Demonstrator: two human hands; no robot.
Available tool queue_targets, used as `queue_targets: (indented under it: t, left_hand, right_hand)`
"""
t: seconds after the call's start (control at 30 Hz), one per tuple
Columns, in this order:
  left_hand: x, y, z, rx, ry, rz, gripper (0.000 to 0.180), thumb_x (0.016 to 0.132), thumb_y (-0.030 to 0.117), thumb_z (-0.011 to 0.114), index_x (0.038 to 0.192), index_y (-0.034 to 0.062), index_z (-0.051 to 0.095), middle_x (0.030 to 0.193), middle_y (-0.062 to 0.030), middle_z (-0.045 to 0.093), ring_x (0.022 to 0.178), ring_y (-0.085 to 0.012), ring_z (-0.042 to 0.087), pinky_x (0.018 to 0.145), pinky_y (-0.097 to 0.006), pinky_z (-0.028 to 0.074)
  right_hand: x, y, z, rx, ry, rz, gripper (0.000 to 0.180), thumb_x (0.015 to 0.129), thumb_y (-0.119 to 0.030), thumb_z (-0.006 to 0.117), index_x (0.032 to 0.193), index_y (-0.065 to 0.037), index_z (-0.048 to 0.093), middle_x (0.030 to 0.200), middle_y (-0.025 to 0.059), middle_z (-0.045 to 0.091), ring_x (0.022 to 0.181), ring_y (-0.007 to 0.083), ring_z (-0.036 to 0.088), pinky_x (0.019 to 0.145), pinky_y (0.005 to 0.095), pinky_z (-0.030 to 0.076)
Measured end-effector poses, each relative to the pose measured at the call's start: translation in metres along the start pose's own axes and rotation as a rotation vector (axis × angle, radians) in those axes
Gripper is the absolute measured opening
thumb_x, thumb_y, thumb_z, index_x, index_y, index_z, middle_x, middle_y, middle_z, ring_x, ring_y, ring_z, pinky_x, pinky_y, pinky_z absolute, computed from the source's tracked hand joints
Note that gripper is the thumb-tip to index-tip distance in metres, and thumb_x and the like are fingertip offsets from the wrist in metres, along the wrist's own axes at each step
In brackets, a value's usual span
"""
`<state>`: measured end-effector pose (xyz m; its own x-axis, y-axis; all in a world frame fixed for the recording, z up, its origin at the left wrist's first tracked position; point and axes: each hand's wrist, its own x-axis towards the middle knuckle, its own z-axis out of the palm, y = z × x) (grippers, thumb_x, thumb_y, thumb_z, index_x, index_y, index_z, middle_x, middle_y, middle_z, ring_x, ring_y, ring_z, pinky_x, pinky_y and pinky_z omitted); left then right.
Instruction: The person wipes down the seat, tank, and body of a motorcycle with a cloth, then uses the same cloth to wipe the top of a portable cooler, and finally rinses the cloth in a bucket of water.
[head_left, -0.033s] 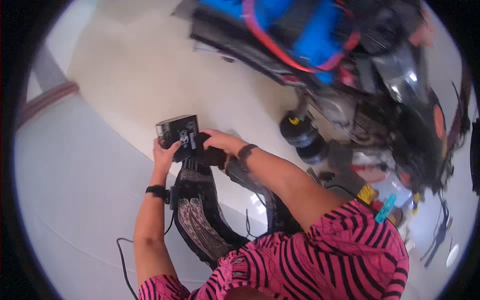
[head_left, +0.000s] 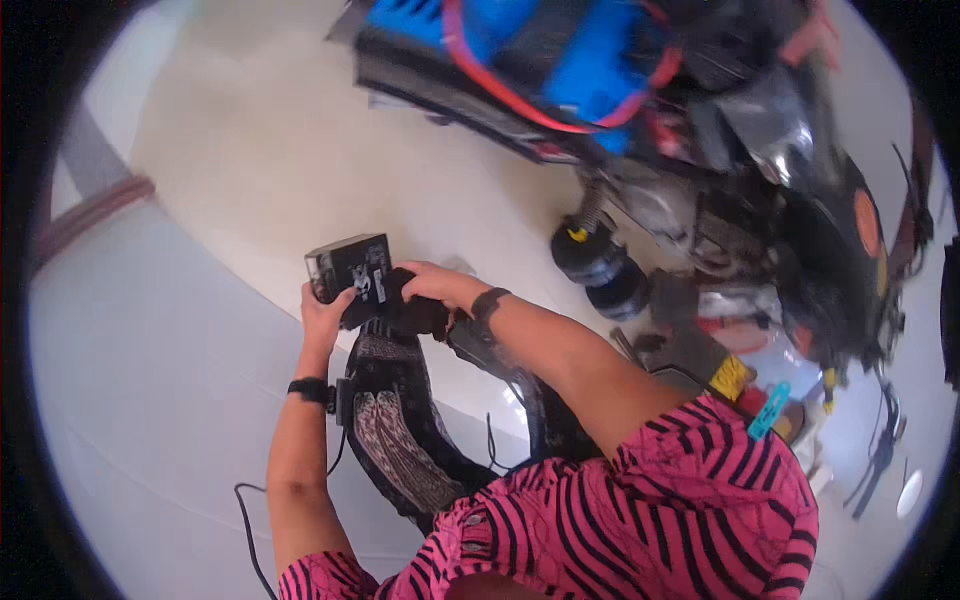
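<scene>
My left hand (head_left: 324,318) grips a small black box (head_left: 350,266) with white marks on its side, holding it from below and the left. My right hand (head_left: 432,285) rests on the box's right side and on a bunched dark cloth (head_left: 412,318) right under it. Both hands are closed around these things, just above my lap. A black strap with a pale patterned lining (head_left: 385,425) hangs down from under the box. Each wrist wears a black band.
A machine with blue panels and red tubing (head_left: 590,70) fills the upper right, with black round parts (head_left: 590,255) near my right arm. Yellow and teal bits (head_left: 765,410) lie by my right shoulder. A thin black cable (head_left: 250,540) trails on the pale floor (head_left: 160,380).
</scene>
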<state>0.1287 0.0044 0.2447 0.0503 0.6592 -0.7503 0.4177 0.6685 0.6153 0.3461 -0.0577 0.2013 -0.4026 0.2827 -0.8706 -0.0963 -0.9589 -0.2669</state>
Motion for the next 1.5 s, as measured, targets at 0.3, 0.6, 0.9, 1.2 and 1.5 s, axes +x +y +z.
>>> queue_targets:
  t: [0.3, 0.6, 0.9, 1.2, 1.5]
  left_hand:
    - [-0.102, 0.082, -0.023, 0.144, -0.040, 0.175, 0.043, 0.071, 0.014, 0.075, 0.101, -0.0004, 0.049, 0.091, -0.0088, 0.059, 0.080, -0.0152, 0.057, 0.072, -0.029, 0.049]
    - [-0.223, 0.179, 0.044, -0.052, -0.141, 0.055, 0.044, 0.071, 0.013, 0.074, 0.105, -0.0019, 0.051, 0.095, -0.0103, 0.061, 0.083, -0.0175, 0.059, 0.076, -0.031, 0.050]
    - [-0.261, 0.325, 0.107, -0.044, -0.344, 0.222, 0.049, 0.073, 0.021, 0.073, 0.110, -0.0043, 0.053, 0.097, -0.0102, 0.062, 0.085, -0.0187, 0.060, 0.078, -0.032, 0.050]
    - [-0.193, 0.527, 0.210, 0.446, -0.200, 0.764, 0.072, 0.058, 0.032, 0.082, 0.110, -0.0054, 0.051, 0.102, -0.0153, 0.062, 0.094, -0.0239, 0.060, 0.084, -0.033, 0.046]
    - [-0.154, 0.597, 0.300, 1.235, -0.145, 1.323, 0.073, 0.053, 0.041, 0.080, 0.107, 0.0015, 0.051, 0.104, -0.0147, 0.059, 0.097, -0.0312, 0.059, 0.080, -0.040, 0.049]
  right_hand:
    - [-0.104, -0.039, 0.013, -0.412, -0.135, -0.149, 0.066, 0.065, -0.013, 0.065, 0.128, -0.008, 0.049, 0.108, 0.0148, 0.059, 0.096, 0.0260, 0.057, 0.075, 0.0374, 0.049]
    - [-0.288, -0.045, -0.036, -0.459, -0.188, -0.499, 0.045, 0.070, -0.009, 0.059, 0.114, -0.003, 0.055, 0.097, 0.0090, 0.062, 0.083, 0.0155, 0.057, 0.070, 0.0311, 0.048]
    - [-0.468, -0.039, -0.135, -0.302, 0.243, -0.700, 0.049, 0.069, -0.006, 0.062, 0.117, -0.001, 0.055, 0.109, 0.0082, 0.060, 0.099, 0.0176, 0.055, 0.085, 0.0307, 0.046]
    - [-0.603, -0.170, -0.200, 0.011, 1.081, -1.203, 0.056, 0.076, -0.023, 0.069, 0.124, 0.000, 0.050, 0.120, 0.0152, 0.057, 0.110, 0.0275, 0.055, 0.091, 0.0363, 0.044]
    - [-0.515, -0.273, -0.210, -0.323, 1.189, -1.207, 0.048, 0.084, -0.032, 0.062, 0.124, -0.007, 0.051, 0.121, 0.0189, 0.055, 0.114, 0.0348, 0.052, 0.094, 0.0399, 0.041]
